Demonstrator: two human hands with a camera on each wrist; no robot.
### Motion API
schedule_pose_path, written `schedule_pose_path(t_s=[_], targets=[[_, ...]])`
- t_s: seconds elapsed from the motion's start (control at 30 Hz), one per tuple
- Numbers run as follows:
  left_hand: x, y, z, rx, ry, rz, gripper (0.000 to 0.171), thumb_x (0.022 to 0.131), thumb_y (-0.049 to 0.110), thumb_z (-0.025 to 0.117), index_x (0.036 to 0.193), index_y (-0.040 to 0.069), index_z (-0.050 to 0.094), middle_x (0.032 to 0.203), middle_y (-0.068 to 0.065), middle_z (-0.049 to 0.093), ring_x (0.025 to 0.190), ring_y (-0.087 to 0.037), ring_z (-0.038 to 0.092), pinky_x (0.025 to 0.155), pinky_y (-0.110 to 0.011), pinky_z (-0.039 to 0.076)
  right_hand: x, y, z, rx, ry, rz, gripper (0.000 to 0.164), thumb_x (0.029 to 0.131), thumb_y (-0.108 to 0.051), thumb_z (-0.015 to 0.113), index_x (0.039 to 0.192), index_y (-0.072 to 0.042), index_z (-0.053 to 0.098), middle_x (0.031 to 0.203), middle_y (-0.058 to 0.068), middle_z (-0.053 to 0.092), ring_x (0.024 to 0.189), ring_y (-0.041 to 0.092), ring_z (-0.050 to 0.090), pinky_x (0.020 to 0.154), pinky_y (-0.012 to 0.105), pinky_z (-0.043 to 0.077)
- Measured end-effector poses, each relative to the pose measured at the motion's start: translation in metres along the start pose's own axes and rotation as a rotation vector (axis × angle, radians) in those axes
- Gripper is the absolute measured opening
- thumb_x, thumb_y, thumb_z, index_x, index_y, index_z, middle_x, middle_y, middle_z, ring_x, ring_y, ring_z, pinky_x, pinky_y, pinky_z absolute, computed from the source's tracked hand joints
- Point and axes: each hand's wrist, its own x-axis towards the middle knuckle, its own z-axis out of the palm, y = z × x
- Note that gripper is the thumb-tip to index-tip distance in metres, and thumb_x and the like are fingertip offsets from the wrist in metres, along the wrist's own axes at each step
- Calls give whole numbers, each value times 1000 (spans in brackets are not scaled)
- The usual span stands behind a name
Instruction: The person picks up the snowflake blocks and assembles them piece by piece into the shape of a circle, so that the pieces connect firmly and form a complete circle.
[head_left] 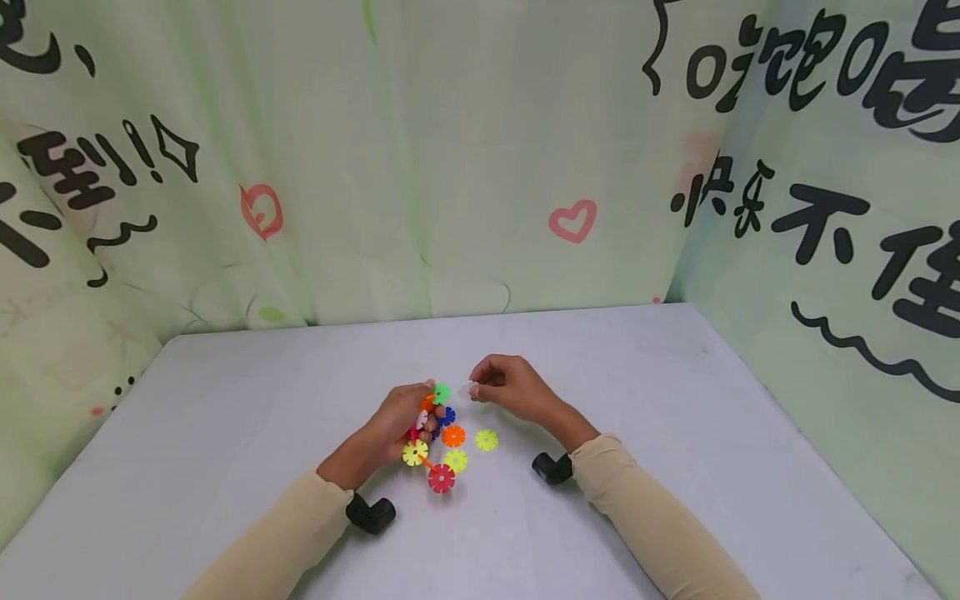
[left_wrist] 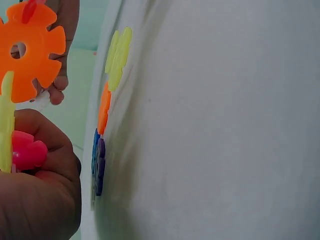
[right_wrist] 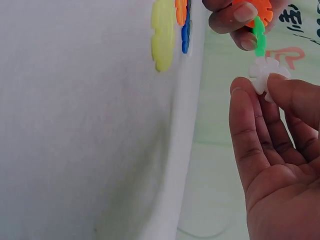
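Observation:
My left hand (head_left: 397,421) grips a chain of notched plastic flower discs. A green disc (head_left: 441,393) stands at its far end, beyond an orange disc (right_wrist: 252,11). Toward the near end come a pink disc (left_wrist: 30,150), a yellow disc (head_left: 415,452), another orange disc (left_wrist: 37,50) and a red disc (head_left: 442,478). Between thumb and fingertips, my right hand (head_left: 517,390) pinches a white disc (right_wrist: 265,72), held close to the green one. Whether those two touch, I cannot tell. The left fingers partly hide the chain's middle.
Loose discs lie on the white-covered table (head_left: 600,358) below the hands: two yellow discs (head_left: 487,440), an orange disc (head_left: 453,436), a blue disc (head_left: 447,417) and a purple disc (left_wrist: 101,167). Printed curtains (head_left: 480,150) stand behind and at both sides.

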Motion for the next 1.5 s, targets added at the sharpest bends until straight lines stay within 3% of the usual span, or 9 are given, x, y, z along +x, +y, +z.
schedule_pose_path(t_s=[0.17, 0.37, 0.7, 0.93, 1.27, 1.5], targets=[[-2, 1, 1, -19, -39, -14, 38, 105, 35, 39, 121, 1, 46, 75, -2, 52, 53, -11, 43, 50, -17, 42, 1, 1, 6, 45, 2, -4, 11, 89, -2, 68, 99, 0, 63, 88, 7, 64, 80, 22, 67, 76, 36, 55], [-2, 1, 2, -33, -76, -9, 35, 106, 32, 38, 122, 1, 42, 74, -3, 52, 52, -11, 42, 48, -17, 41, 2, 2, 10, 39, -8, -23, 10, 90, -5, 69, 98, -1, 63, 90, 6, 65, 81, 20, 67, 76, 32, 55], [-5, 1, 2, -35, -74, -1, 35, 106, 33, 39, 121, 1, 44, 75, -2, 50, 53, -10, 41, 48, -17, 38, 1, -4, 11, -71, 9, 18, 4, 88, -8, 72, 88, -5, 70, 85, 0, 69, 77, 15, 66, 71, 28, 54], [-5, 4, 2, -35, -63, 7, 33, 106, 33, 39, 119, 2, 43, 77, -3, 49, 55, -11, 40, 48, -17, 38, 2, -7, 14, -65, 23, 47, 4, 87, -8, 73, 85, -6, 70, 82, 0, 71, 75, 18, 67, 70, 30, 54], [-9, 9, 7, -30, -31, 51, 30, 107, 32, 38, 114, 3, 43, 77, -4, 49, 54, -12, 39, 49, -18, 38, 3, -17, 12, -106, 31, -9, 5, 87, -8, 73, 85, -4, 71, 81, 0, 70, 73, 15, 66, 68, 28, 54], [-7, 12, 7, -71, -53, 43, 27, 107, 31, 39, 117, 7, 44, 78, -4, 48, 55, -12, 40, 50, -18, 39, 5, -18, 10, -118, 39, -2, 7, 88, -10, 73, 86, -4, 71, 82, 0, 70, 73, 17, 66, 68, 28, 54]])
